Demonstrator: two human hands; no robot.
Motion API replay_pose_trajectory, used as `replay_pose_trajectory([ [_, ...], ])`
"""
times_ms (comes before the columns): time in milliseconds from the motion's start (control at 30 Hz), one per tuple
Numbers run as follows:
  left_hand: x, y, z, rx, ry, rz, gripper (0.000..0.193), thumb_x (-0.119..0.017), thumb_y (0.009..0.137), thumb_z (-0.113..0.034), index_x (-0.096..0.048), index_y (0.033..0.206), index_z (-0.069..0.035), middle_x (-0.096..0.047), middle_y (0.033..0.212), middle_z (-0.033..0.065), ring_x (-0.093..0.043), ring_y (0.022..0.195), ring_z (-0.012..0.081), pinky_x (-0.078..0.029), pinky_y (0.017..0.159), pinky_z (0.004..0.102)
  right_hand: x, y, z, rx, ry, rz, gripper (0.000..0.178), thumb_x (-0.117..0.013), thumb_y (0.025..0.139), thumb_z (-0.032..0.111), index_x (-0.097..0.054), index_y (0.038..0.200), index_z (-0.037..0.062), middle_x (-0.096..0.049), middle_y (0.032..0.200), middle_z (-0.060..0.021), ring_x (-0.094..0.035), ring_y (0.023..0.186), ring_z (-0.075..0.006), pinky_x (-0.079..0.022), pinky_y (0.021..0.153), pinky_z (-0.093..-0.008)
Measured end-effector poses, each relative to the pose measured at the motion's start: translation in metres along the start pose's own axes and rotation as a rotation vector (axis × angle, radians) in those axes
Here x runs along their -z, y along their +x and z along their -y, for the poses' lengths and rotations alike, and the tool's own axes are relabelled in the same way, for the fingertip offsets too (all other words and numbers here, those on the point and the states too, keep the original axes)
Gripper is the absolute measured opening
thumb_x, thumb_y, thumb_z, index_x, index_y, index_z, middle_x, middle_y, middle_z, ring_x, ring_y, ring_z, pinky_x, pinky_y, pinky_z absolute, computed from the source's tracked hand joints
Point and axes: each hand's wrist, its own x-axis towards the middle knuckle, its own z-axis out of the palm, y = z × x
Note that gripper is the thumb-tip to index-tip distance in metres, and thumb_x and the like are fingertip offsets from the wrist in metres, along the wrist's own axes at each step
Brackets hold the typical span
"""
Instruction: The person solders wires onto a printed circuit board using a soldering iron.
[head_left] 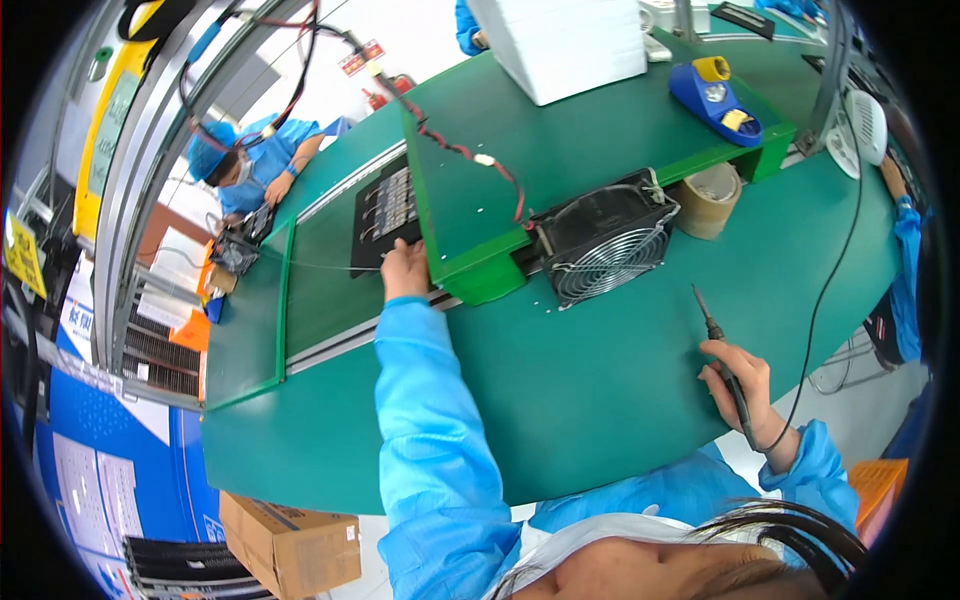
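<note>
My right hand (745, 385) is wrapped round a soldering iron (738, 398), its bare tip pointing away from me above the green tabletop. A dark cord trails from its back end. My left hand (403, 270) reaches far forward, closed, at the near right edge of a black panel (385, 215) carrying rows of small pale parts. A thin wire (320, 265) runs from the left to my left fingers, which appear to pinch it; their tips are partly hidden. The panel lies on a recessed track, beside a raised green shelf (465, 277).
A black fan with a wire guard (615, 240) stands by the shelf, next to a tape roll (710, 200). On the shelf are a blue iron stand (715, 100) and a white box (565, 45). Red-black cables (440, 140) hang overhead. A co-worker (255, 165) sits far left.
</note>
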Motion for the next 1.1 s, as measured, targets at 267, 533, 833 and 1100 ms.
replay_pose_trajectory([
  [267,0.042,-0.054,-0.050,-0.029,0.377,-0.045,0.044,-0.039,0.103,-0.038,-0.054,0.109,0.003,-0.063,0.108,0.0129,-0.053,0.072,0.0150,-0.046,0.066,0.0271,0.000,0.001,0.001,0.029,0.064,-0.009,0.033,-0.063,0.079,-0.002,-0.061,0.112,0.0040,-0.064,0.085,-0.0149,-0.065,0.069,-0.0307,-0.052,0.060,-0.0359],
  [533,0.031,-0.127,-0.048,-0.398,0.341,-0.043,0.014,-0.043,0.096,-0.002,-0.054,0.100,-0.010,-0.053,0.091,0.0016,-0.037,0.056,0.0052,-0.028,0.043,0.0200,-0.003,-0.002,-0.003,0.060,0.092,-0.049,0.033,-0.062,0.083,0.002,-0.060,0.115,0.0059,-0.066,0.091,-0.0145,-0.066,0.073,-0.0318,-0.054,0.065,-0.0363],
  [833,0.014,-0.144,-0.031,-0.455,0.338,-0.084,0.009,-0.050,0.091,-0.007,-0.057,0.086,-0.008,-0.041,0.060,-0.0010,-0.035,0.048,0.0061,-0.024,0.040,0.0209,-0.003,-0.001,-0.001,0.050,0.176,-0.078,0.032,-0.062,0.084,0.003,-0.060,0.116,0.0045,-0.067,0.095,-0.0151,-0.067,0.077,-0.0307,-0.054,0.069,-0.0350],
  [1100,0.021,-0.142,-0.030,-0.460,0.370,-0.057,0.006,-0.053,0.091,-0.003,-0.057,0.090,-0.008,-0.043,0.063,-0.0028,-0.036,0.051,0.0044,-0.025,0.040,0.0196,-0.001,-0.003,-0.001,0.045,0.165,-0.086,0.031,-0.062,0.084,0.003,-0.060,0.115,0.0039,-0.067,0.097,-0.0156,-0.067,0.078,-0.0308,-0.054,0.069,-0.0349],
])
